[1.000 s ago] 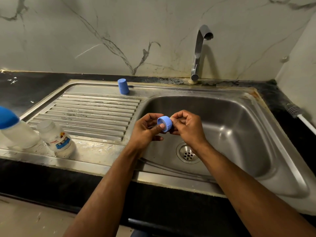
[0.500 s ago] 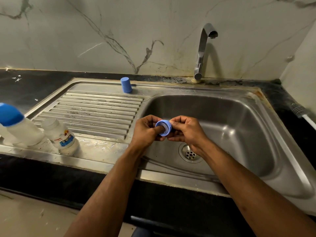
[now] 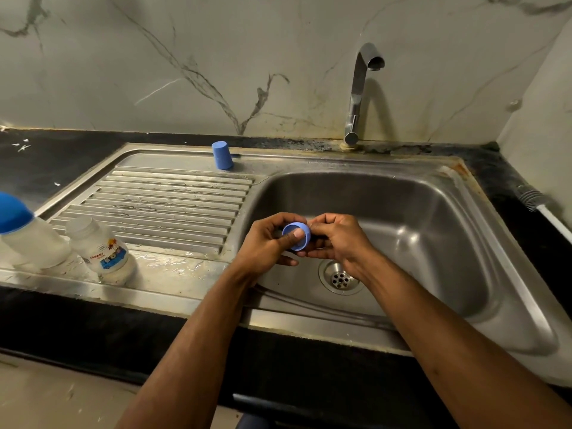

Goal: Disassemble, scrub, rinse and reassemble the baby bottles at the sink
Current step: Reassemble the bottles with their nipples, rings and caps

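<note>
A blue screw ring (image 3: 301,233) from a baby bottle is held over the sink basin (image 3: 411,230) by both hands. My left hand (image 3: 266,246) grips it, thumb pushed inside the ring. My right hand (image 3: 337,239) pinches its right side. An open clear bottle (image 3: 102,252) with a printed label stands on the drainboard's front left. Beside it at the far left stands a second bottle (image 3: 28,233) with its blue cap on. A loose blue cap (image 3: 222,155) stands upside down at the drainboard's back edge.
The tap (image 3: 359,91) rises behind the basin, with no water running. The drain (image 3: 340,277) sits just below my hands. A bottle brush (image 3: 535,201) lies on the black counter at the right. The ribbed drainboard (image 3: 167,202) is wet near its front.
Both hands have kept the ring over the basin. My left thumb has pushed into the ring, which has turned so its opening faces me.
</note>
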